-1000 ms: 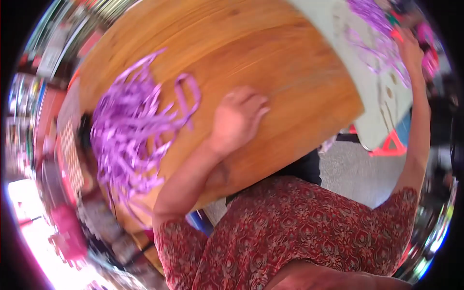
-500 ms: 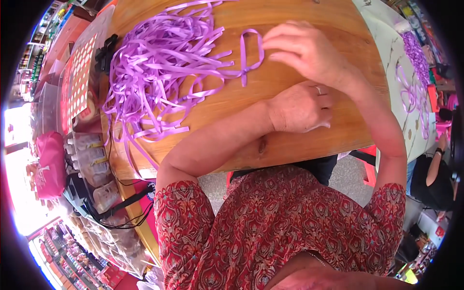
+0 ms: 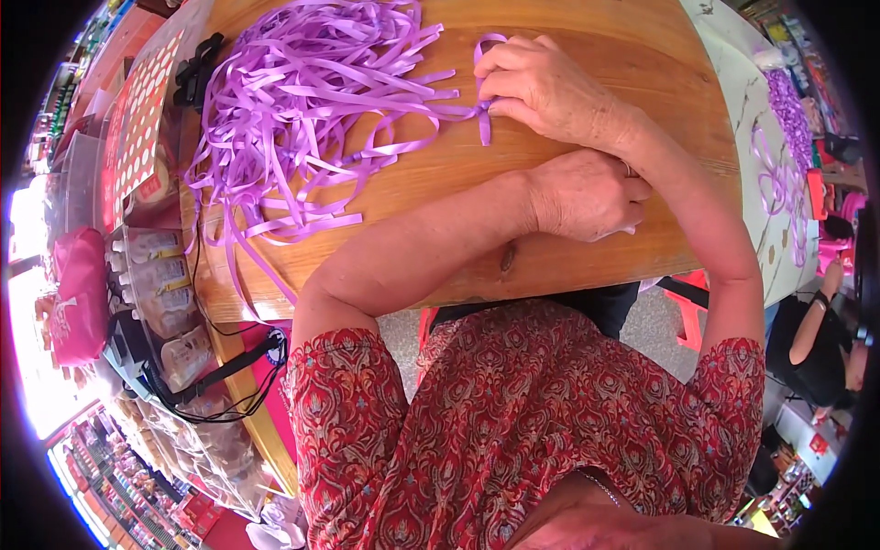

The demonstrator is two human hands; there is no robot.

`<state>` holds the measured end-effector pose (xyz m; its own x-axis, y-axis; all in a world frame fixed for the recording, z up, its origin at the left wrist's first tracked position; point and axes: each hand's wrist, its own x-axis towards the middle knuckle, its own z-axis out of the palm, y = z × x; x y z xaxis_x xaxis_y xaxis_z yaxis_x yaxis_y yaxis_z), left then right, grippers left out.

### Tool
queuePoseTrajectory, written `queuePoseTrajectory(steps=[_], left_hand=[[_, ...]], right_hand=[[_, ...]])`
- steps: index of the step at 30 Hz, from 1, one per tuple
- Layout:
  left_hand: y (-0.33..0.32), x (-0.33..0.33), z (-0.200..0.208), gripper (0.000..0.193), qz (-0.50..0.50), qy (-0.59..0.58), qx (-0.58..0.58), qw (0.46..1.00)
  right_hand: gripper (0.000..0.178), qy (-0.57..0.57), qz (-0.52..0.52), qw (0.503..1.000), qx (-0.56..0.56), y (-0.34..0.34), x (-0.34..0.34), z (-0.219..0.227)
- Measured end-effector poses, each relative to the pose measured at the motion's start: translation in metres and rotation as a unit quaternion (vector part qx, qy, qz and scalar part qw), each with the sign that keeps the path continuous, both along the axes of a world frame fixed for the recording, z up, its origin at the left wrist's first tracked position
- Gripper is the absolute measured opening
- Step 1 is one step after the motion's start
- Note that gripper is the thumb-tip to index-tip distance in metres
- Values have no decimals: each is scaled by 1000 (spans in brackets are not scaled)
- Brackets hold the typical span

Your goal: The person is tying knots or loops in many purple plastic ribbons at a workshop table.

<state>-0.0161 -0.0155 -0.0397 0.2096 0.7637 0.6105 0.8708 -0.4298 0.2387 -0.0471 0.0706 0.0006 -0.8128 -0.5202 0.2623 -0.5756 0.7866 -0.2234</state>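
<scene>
A looped purple ribbon (image 3: 486, 131) with a small knot lies on the wooden table, its tail pointing toward me. My right hand (image 3: 550, 96) reaches over from the right, thumb and fingers closed on the loop close to its knot. Below it, my left hand (image 3: 587, 194) rests on the tabletop with curled fingers, and a small whitish bit shows at its edge; what it holds, if anything, is hidden. The right wrist passes just above the left hand. To the left spreads a big tangled heap of purple ribbons (image 3: 293, 101), one strand running to the knot.
The wooden table (image 3: 440, 238) ends near my body. At left stand a dotted red sheet (image 3: 147, 128), a pink pouch (image 3: 80, 298), bottles (image 3: 160, 275) and black cables (image 3: 220, 412). A marbled table (image 3: 733, 119) on the right bears more purple ribbon (image 3: 786, 110); a person (image 3: 811, 348) sits beyond.
My right hand has moved onto the ribbon loop and closed on it; before, it hovered at the loop's right side with fingers spread. My left hand stays curled on the table.
</scene>
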Motion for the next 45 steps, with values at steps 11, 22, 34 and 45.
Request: queuePoseTrajectory(steps=[11,22,34,45], left_hand=[[-2,-1,7,13,-9,44,3,999],[1,0,10,9,-16,34,38,999],[1,-60,20,16,190,-487,201,828],[7,-42,18,16,105,-619,-15,778]], right_hand=[[19,-182,-116,928,-304,29,16,29],[25,-98,17,691,-716,157,66,88],[23,-102,-135,887,-430,78,76,42],[28,-36,-167,903,-394,79,71,22]])
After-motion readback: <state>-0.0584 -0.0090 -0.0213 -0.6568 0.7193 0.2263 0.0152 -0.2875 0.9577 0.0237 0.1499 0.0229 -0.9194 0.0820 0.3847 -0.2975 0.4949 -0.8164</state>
